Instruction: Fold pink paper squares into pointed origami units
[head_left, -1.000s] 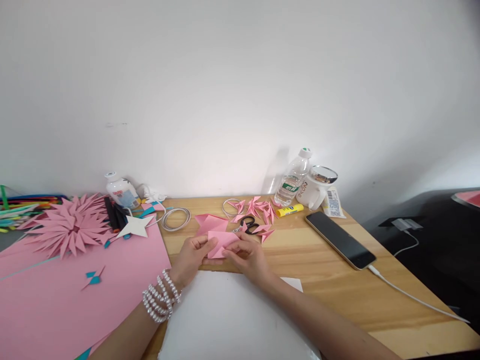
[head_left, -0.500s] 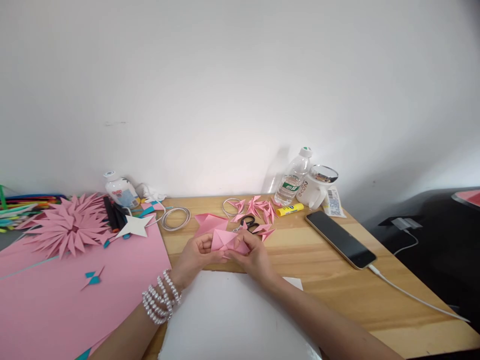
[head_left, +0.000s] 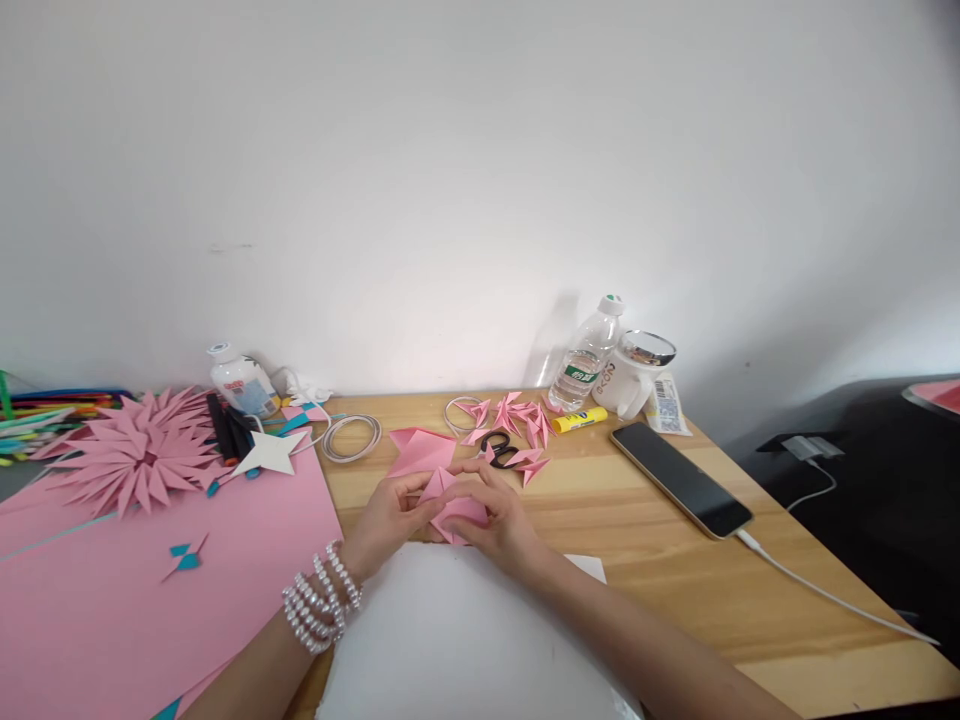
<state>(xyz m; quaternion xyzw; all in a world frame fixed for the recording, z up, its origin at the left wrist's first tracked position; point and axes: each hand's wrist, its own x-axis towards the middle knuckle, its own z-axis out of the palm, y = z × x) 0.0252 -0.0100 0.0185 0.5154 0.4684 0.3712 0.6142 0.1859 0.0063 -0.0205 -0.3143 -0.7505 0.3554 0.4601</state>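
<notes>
A folded piece of pink paper (head_left: 466, 508) is between my two hands, above the far edge of a white board (head_left: 472, 630). My left hand (head_left: 390, 515) pinches its left side, with a pearl bracelet wound round the wrist. On the other side, my right hand (head_left: 495, 515) grips the paper with its fingers curved over the top and the thumb below. Just beyond lies another pink paper sheet (head_left: 420, 450). Small folded pink stars (head_left: 510, 410) and black-handled scissors (head_left: 497, 447) rest behind my right hand.
A yellow glue stick (head_left: 580, 420), a water bottle (head_left: 589, 355) and a white mug (head_left: 637, 375) stand or lie at the back right. A phone (head_left: 681, 478) is plugged into a cable. Leftward are a large pink paper flower (head_left: 142, 455), pink sheets (head_left: 112, 600) and a white star (head_left: 271, 452).
The pink paper has been turned between my hands and now shows a pointed top. My right hand has shifted its fingers over the paper's upper edge. My left hand has barely moved.
</notes>
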